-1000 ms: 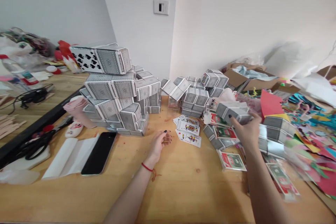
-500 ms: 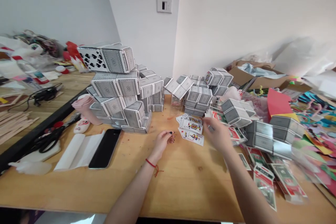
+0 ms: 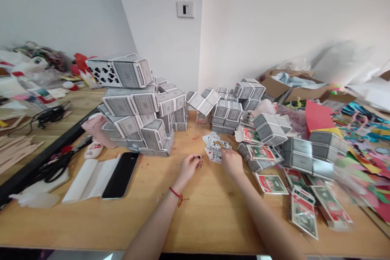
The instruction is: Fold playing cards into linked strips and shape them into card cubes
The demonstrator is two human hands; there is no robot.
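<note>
Several playing cards (image 3: pixel 218 144) lie face up in a loose, overlapping pile on the wooden table. My right hand (image 3: pixel 232 163) is at the pile's near right side, its fingertips pinched at the edge of a card and covering part of the lower ones. To the left, my left hand (image 3: pixel 189 166) hovers just over the table, apart from the cards. Its fingers are curled together, with dark nails and a red string at the wrist; anything small between them is hidden.
A tall stack of boxes built from cards (image 3: pixel 131 101) stands left, with more card boxes (image 3: pixel 228 110) behind the pile and at right. Card packets (image 3: pixel 272 184) lie at right. A black phone (image 3: pixel 120 175), white paper (image 3: pixel 88 180) and scissors (image 3: pixel 56 166) lie left.
My right hand has moved left and slightly down, from beside the cards onto them. My left hand has barely moved. The view has shifted slightly.
</note>
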